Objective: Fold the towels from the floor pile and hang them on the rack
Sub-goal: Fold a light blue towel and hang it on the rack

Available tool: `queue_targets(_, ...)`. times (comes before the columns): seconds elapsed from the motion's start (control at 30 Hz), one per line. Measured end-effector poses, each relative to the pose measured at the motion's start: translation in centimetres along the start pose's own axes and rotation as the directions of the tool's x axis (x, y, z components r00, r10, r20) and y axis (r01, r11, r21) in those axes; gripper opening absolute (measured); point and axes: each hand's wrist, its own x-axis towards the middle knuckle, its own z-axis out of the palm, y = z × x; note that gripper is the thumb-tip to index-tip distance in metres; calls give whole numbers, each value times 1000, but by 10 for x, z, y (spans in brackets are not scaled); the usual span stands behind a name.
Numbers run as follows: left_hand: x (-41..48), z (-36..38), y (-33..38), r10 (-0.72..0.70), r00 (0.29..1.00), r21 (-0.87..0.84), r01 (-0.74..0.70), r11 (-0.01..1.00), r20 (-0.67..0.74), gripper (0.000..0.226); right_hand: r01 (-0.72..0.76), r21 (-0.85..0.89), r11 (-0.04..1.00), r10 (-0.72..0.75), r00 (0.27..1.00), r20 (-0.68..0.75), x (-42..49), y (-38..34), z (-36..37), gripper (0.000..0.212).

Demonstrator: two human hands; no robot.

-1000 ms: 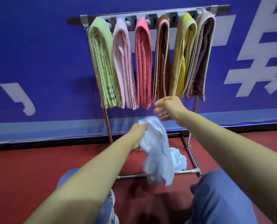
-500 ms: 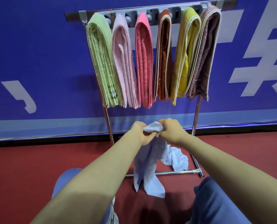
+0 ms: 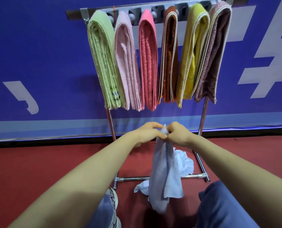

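Light-blue towel (image 3: 165, 175) is pinched at its top edge by the left hand (image 3: 149, 134) and right hand (image 3: 179, 134), held close together in front of the rack (image 3: 203, 116). It drapes down past the rack's base bar. A crumpled white towel (image 3: 184, 163) lies inside the rack's base; six folded towels (image 3: 147, 63) hang from its top.

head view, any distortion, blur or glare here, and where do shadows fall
Head view: wide-angle stretch splays the rack posts and swells the forearms toward the lower corners; hung towels are sharp; small glints on the chrome base bar; soft shadows on the blue wall beside the green towel and on the red floor under the light blue towel.
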Motion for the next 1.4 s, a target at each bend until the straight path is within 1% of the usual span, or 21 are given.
queue_targets(0.07,7,0,-7,63,997,85,-66,994,33,66,7,-55,998,-3,998,68,-6,1,-1,26)
queue_targets(0.1,9,-1,-10,98,993,152,-106,983,62,70,11,-67,998,-4,996,93,-6,3,-2,23)
queue_targets(0.13,9,-1,-12,133,986,210,-151,966,98,66,10,-86,996,-1,994,110,-8,4,-3,19)
queue_targets(0.17,10,-1,-12,153,981,257,-180,950,124,55,22,-111,994,-9,993,117,-8,4,-4,17)
queue_targets(0.23,9,2,-12,170,980,359,-196,913,101,28,65,-184,981,-44,993,113,-8,1,-7,14)
queue_targets(0.27,10,4,-12,187,980,406,-200,892,72,24,73,-213,974,-53,994,100,-7,0,-9,10)
queue_targets(0.3,10,5,-12,200,979,443,-198,874,43,24,76,-221,972,-59,995,84,-6,-1,-11,10)
queue_targets(0.4,13,4,-12,220,975,504,-178,845,-25,26,41,-217,975,-37,999,23,-5,0,-13,15)
queue_targets(0.47,14,2,-11,216,976,498,-170,850,-36,26,23,-218,976,-22,1000,6,-5,3,-13,15)
queue_targets(0.63,17,-1,-16,157,987,507,-147,850,23,26,-10,-145,989,16,999,35,-9,11,-10,9)
queue_targets(0.77,17,-2,-22,105,991,458,-131,879,82,31,16,-206,978,-1,997,73,-7,10,-9,11)
queue_targets(0.87,17,0,-22,112,991,415,-133,900,74,41,33,-282,959,-9,996,85,-5,11,-7,10)
queue_targets(0.93,18,2,-21,118,990,401,-137,906,73,45,31,-296,955,-7,996,84,-4,11,-6,11)
queue_targets(1.07,20,2,-19,138,987,492,-158,856,77,22,19,-286,958,9,996,94,-3,13,-6,17)
queue_targets(1.17,22,-1,-13,199,980,474,-181,862,14,16,18,-298,955,-5,999,44,-6,17,-4,15)
queue_targets(1.23,22,-4,-8,248,968,438,-202,876,-49,13,7,-308,951,2,1000,29,-8,22,-1,19)
queue_targets(1.27,22,-8,-7,268,960,412,-212,886,-81,10,-6,-316,949,16,999,28,-9,27,1,20)
queue_targets(1.37,22,-24,-4,299,940,360,-225,905,-163,8,-79,-352,933,86,996,5,-11,46,3,9)
queue_targets(1.4,22,-30,-4,304,934,346,-226,911,-190,8,-117,-356,927,121,993,-12,-12,53,3,11)
